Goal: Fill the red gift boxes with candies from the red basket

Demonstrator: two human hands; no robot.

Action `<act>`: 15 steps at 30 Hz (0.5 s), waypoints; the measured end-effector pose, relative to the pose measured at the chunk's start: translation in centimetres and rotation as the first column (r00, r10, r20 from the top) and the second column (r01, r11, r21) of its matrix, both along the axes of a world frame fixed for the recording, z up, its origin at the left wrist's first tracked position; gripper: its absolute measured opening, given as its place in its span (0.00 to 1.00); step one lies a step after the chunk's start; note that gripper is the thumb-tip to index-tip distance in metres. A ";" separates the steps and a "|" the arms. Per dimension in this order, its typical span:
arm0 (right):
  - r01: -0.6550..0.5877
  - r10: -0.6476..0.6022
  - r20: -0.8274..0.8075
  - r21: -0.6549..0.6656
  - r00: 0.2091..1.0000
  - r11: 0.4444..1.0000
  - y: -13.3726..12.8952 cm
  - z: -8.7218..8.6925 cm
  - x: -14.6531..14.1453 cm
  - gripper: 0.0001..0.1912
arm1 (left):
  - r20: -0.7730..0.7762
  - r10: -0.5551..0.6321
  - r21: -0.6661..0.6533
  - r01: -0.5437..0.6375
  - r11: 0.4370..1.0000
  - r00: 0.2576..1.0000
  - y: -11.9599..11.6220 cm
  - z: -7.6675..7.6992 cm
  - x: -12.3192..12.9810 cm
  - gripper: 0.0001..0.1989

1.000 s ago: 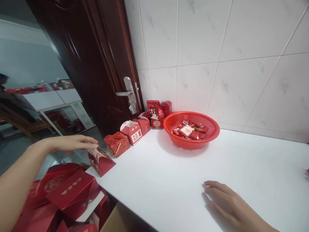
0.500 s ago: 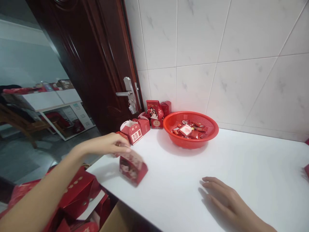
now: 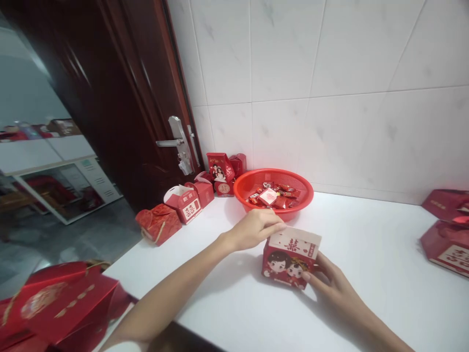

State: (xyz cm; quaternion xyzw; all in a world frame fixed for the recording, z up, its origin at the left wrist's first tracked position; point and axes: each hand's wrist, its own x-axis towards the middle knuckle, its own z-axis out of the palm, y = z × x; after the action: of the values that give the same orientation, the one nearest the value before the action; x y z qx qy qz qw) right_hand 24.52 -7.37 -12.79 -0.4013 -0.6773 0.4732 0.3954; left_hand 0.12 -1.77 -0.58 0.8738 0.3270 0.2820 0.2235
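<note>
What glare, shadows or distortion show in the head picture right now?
Head view: soft shadows lie on the white table near the left hand and right hand; head view: pale glare streaks mark the dark door, whose lean may be partly lens distortion; head view: the held box shows a slightly soft cartoon print.

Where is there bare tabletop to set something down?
The widest patch of white tabletop lies between the red basket, the right hand and the boxes at right. Another lies between the left forearm, the held box and the right forearm. It's crowded along the door, where a row of boxes runs toward the basket.
</note>
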 end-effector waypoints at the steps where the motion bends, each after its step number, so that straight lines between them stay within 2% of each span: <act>1: 0.023 -0.023 -0.014 -0.006 1.000 1.000 0.1 0.0 -0.1 0.25 | 0.060 0.022 -0.009 -0.021 1.000 0.998 0.4 -0.3 0.3 0.16; 5: 0.107 -0.106 -0.018 0.020 0.994 0.994 0.4 0.2 -0.4 0.24 | 0.252 0.101 -0.105 -0.077 0.992 0.962 1.7 -1.5 0.6 0.13; 7: 0.137 -0.136 -0.022 0.032 0.990 0.990 0.5 0.4 -0.4 0.23 | 0.261 0.065 -0.139 -0.029 0.990 0.963 1.9 -1.9 0.5 0.20; 9: 0.154 -0.153 -0.026 0.040 0.988 0.987 0.6 0.6 -0.4 0.23 | 0.223 0.026 -0.118 0.001 0.993 0.974 1.9 -2.1 0.3 0.25; 12: 0.169 -0.169 -0.011 0.057 0.986 0.984 0.6 0.6 -0.5 0.23 | 0.195 0.039 -0.042 -0.032 0.999 0.980 2.1 -2.2 0.3 0.19; 15: 0.184 -0.185 0.006 0.080 0.983 0.980 0.6 0.6 -0.5 0.22 | 0.239 0.046 -0.043 -0.036 0.998 0.970 2.4 -2.1 0.6 0.12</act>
State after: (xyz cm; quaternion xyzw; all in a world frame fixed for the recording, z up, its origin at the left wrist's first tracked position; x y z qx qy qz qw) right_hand 23.98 -6.72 -12.19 -0.4496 -0.6578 0.4047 0.4487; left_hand 0.70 0.62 -2.72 0.8220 0.3210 0.3835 0.2722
